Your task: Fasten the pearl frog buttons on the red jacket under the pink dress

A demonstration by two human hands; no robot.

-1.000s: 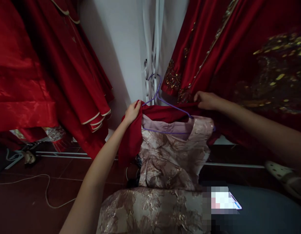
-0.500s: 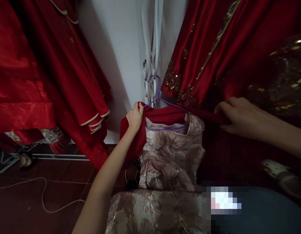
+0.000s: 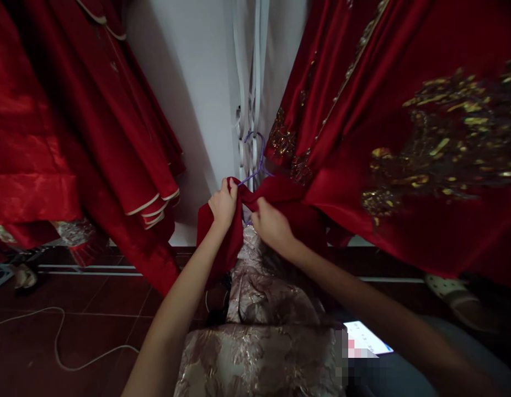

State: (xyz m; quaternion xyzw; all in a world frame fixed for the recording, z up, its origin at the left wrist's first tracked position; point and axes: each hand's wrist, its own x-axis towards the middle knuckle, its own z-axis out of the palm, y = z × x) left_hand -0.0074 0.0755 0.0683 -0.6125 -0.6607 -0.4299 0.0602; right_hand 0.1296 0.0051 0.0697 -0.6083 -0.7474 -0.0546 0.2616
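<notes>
A pink and gold brocade dress [image 3: 264, 292] hangs on a purple wire hanger [image 3: 255, 157], and its lower part lies across my lap. A dark red garment [image 3: 288, 201] is draped over the hanger's shoulders. My left hand [image 3: 223, 204] is closed on the red garment's left edge by the hanger's left end. My right hand [image 3: 272, 225] is closed on the red cloth at the middle, just below the hook. The two hands sit close together, and they hide the hanger's bar.
Red satin gowns [image 3: 73, 121] hang at the left. A red gown with gold embroidery [image 3: 404, 127] hangs at the right. A white wall and white metal rack [image 3: 251, 82] stand behind. A lit phone [image 3: 367, 336] lies on my lap, and a white cable [image 3: 57, 342] trails on the dark tiled floor.
My right hand has come in from the right end of the hanger to the middle and closed on the red cloth. The red garment now covers the dress's neckline. My left hand kept its grip.
</notes>
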